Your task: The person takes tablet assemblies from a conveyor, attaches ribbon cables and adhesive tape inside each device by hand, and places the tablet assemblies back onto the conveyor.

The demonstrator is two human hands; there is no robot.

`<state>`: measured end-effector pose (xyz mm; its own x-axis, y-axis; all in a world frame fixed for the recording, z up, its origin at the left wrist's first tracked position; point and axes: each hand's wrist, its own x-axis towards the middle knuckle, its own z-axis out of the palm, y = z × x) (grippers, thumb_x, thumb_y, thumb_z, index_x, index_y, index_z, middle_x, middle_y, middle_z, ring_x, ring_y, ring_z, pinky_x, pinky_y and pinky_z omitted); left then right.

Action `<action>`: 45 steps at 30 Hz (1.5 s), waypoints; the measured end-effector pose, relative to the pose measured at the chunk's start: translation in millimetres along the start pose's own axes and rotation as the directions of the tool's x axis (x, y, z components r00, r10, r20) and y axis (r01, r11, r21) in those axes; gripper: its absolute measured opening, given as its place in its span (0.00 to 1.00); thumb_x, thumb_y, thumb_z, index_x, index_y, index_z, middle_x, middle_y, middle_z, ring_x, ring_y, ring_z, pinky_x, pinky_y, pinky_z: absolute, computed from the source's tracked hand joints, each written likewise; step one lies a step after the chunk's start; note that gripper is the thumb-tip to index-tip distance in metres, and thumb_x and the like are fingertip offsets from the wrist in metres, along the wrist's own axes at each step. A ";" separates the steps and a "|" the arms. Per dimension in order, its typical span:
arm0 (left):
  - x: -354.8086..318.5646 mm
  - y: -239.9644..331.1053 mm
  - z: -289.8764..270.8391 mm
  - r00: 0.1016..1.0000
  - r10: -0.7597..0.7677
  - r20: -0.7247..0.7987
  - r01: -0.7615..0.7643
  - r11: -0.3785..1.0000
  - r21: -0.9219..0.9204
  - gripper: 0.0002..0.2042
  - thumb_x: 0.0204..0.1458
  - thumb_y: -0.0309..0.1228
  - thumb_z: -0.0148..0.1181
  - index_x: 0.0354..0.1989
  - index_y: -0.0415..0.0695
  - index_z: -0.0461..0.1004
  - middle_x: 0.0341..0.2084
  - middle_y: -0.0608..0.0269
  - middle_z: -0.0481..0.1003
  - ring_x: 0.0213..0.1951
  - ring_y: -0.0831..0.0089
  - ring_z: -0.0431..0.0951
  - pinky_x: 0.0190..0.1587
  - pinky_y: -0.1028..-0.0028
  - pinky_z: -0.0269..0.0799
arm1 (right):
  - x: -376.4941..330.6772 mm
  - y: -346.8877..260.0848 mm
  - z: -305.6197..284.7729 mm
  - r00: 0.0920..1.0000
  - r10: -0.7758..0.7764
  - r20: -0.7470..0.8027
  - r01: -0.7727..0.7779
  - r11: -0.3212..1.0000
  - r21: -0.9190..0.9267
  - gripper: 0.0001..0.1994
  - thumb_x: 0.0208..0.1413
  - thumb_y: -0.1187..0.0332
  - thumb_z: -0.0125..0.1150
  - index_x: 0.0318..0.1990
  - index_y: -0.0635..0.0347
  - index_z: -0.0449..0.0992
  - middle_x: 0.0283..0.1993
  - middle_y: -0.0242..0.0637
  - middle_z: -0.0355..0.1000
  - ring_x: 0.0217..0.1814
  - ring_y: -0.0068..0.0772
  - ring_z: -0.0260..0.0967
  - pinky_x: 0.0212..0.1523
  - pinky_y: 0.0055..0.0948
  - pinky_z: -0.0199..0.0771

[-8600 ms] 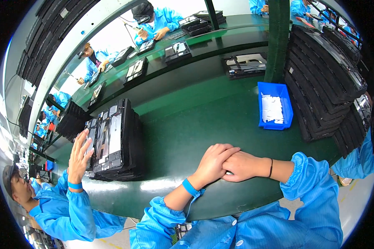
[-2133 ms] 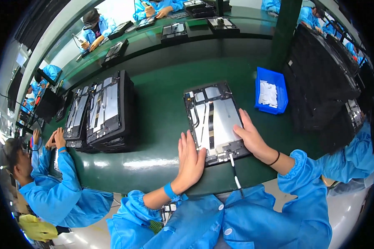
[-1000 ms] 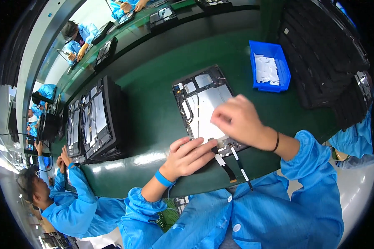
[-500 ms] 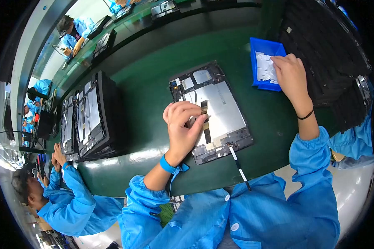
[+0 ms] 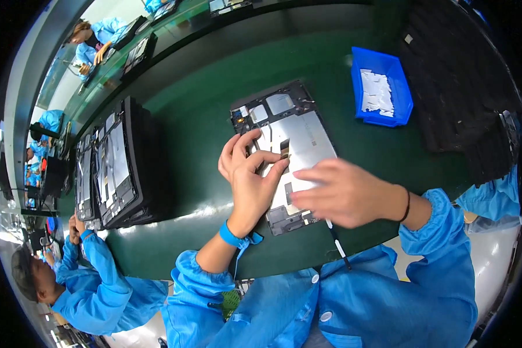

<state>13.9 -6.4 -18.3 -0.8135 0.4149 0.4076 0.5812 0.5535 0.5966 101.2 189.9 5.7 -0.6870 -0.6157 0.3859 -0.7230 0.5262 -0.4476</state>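
Observation:
An opened tablet (image 5: 310,136) lies on the green bench in front of me, its silvery inside facing up. Thumb and index finger of my left hand (image 5: 246,177) pinch a dark ribbon cable (image 5: 285,146) lifted at the middle of the tablet. Over the tablet's lower right side is my right hand (image 5: 354,194), smeared by motion; whether its fingertips hold anything cannot be made out. Below it, a slim black-and-white tool (image 5: 337,242) lies across the near bench edge, its upper end partly covered by the hand.
At the right stands a blue bin (image 5: 405,110) with small white pieces (image 5: 377,95), beside a tall black stack (image 5: 446,87). More opened tablets (image 5: 113,168) are piled at the left. A co-worker in blue (image 5: 98,296) sits at the lower left; others work farther back.
My right hand has left the blue bin and come down and left over the tablet. My left hand keeps its pinch on the ribbon cable, with its other fingers more spread.

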 end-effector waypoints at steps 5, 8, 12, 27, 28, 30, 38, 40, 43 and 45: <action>-2.6 2.8 -1.5 1.000 -0.024 0.019 0.023 0.999 0.043 0.09 0.40 0.33 0.70 0.31 0.50 0.79 0.55 0.61 0.68 0.62 0.53 0.56 0.63 0.56 0.43 | 7.0 1.8 4.9 0.999 0.051 -0.016 -0.051 0.998 -0.041 0.17 0.51 0.65 0.61 0.50 0.53 0.76 0.53 0.28 0.73 0.65 0.41 0.59 0.63 0.49 0.57; -1.0 -0.4 1.1 0.999 -0.016 0.033 0.014 0.998 0.058 0.16 0.44 0.31 0.67 0.44 0.49 0.74 0.57 0.56 0.64 0.63 0.52 0.54 0.64 0.56 0.42 | 19.2 19.1 -4.3 0.994 0.110 -0.008 -0.110 0.988 -0.105 0.17 0.52 0.66 0.59 0.51 0.53 0.75 0.56 0.29 0.72 0.67 0.44 0.57 0.66 0.52 0.50; -3.0 -3.4 1.7 1.000 -0.010 -0.012 0.011 0.997 0.081 0.19 0.49 0.29 0.62 0.51 0.46 0.69 0.58 0.55 0.65 0.64 0.54 0.54 0.65 0.58 0.46 | 11.8 32.5 -6.6 0.988 0.126 -0.084 -0.143 0.963 -0.227 0.21 0.49 0.67 0.60 0.53 0.56 0.74 0.59 0.33 0.69 0.71 0.49 0.50 0.68 0.54 0.45; -26.7 34.2 -21.4 0.697 0.717 0.003 -0.715 0.695 0.080 0.14 0.35 0.27 0.65 0.33 0.60 0.81 0.35 0.79 0.77 0.41 0.72 0.68 0.55 0.62 0.56 | -11.0 15.7 6.4 0.977 0.095 -0.193 -0.046 0.969 0.244 0.07 0.45 0.70 0.66 0.34 0.54 0.80 0.43 0.26 0.76 0.53 0.35 0.67 0.57 0.40 0.59; -27.1 32.4 -21.0 0.692 0.722 0.014 -0.720 0.689 0.081 0.15 0.35 0.28 0.67 0.34 0.60 0.81 0.35 0.80 0.77 0.41 0.73 0.69 0.56 0.63 0.54 | -11.3 16.2 6.3 0.976 0.094 -0.194 -0.044 0.968 0.246 0.07 0.45 0.70 0.66 0.34 0.54 0.80 0.43 0.26 0.76 0.53 0.35 0.67 0.57 0.40 0.59; -26.6 30.9 -23.1 0.686 0.727 0.026 -0.726 0.683 0.082 0.15 0.36 0.28 0.68 0.35 0.60 0.81 0.34 0.81 0.77 0.41 0.75 0.70 0.57 0.63 0.52 | -12.3 17.0 6.0 0.981 0.140 -0.137 -0.100 0.960 0.262 0.09 0.45 0.70 0.66 0.37 0.55 0.80 0.41 0.27 0.76 0.50 0.33 0.69 0.54 0.37 0.62; -27.7 33.3 -16.9 0.690 0.719 -0.083 -0.676 0.681 0.281 0.09 0.39 0.36 0.69 0.32 0.61 0.79 0.36 0.82 0.78 0.43 0.77 0.71 0.59 0.64 0.49 | -9.7 8.9 -5.1 0.941 0.333 -0.067 -0.271 0.854 0.444 0.10 0.46 0.71 0.66 0.38 0.57 0.79 0.39 0.32 0.77 0.44 0.33 0.71 0.49 0.32 0.66; -28.9 34.5 -16.0 0.699 0.711 -0.073 -0.658 0.680 0.323 0.09 0.39 0.35 0.68 0.32 0.61 0.79 0.36 0.81 0.77 0.43 0.77 0.71 0.59 0.63 0.48 | -9.5 7.8 -11.8 0.927 0.374 -0.010 -0.320 0.806 0.498 0.09 0.47 0.70 0.66 0.38 0.57 0.79 0.40 0.33 0.78 0.43 0.33 0.71 0.49 0.32 0.66; -28.5 35.6 -18.4 0.652 0.755 0.079 -0.718 0.580 0.385 0.10 0.35 0.38 0.71 0.28 0.63 0.78 0.34 0.80 0.75 0.41 0.76 0.69 0.58 0.62 0.51 | -9.1 5.3 -15.7 0.935 0.354 -0.014 -0.302 0.818 0.489 0.07 0.48 0.69 0.66 0.35 0.57 0.79 0.42 0.33 0.78 0.44 0.33 0.71 0.48 0.33 0.67; -28.4 34.6 -15.0 0.636 0.769 0.059 -0.730 0.576 0.368 0.10 0.34 0.38 0.71 0.27 0.64 0.78 0.34 0.79 0.75 0.40 0.76 0.69 0.57 0.62 0.52 | -9.8 4.8 -11.0 0.920 0.388 -0.050 -0.339 0.853 0.397 0.06 0.47 0.69 0.67 0.33 0.57 0.79 0.42 0.33 0.78 0.44 0.34 0.71 0.47 0.33 0.67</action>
<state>56.8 -9.9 1.2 -0.0693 0.7324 0.6773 0.9365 0.2817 -0.2088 103.6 204.8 8.6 -0.9166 -0.3329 0.2215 -0.3553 0.4243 -0.8329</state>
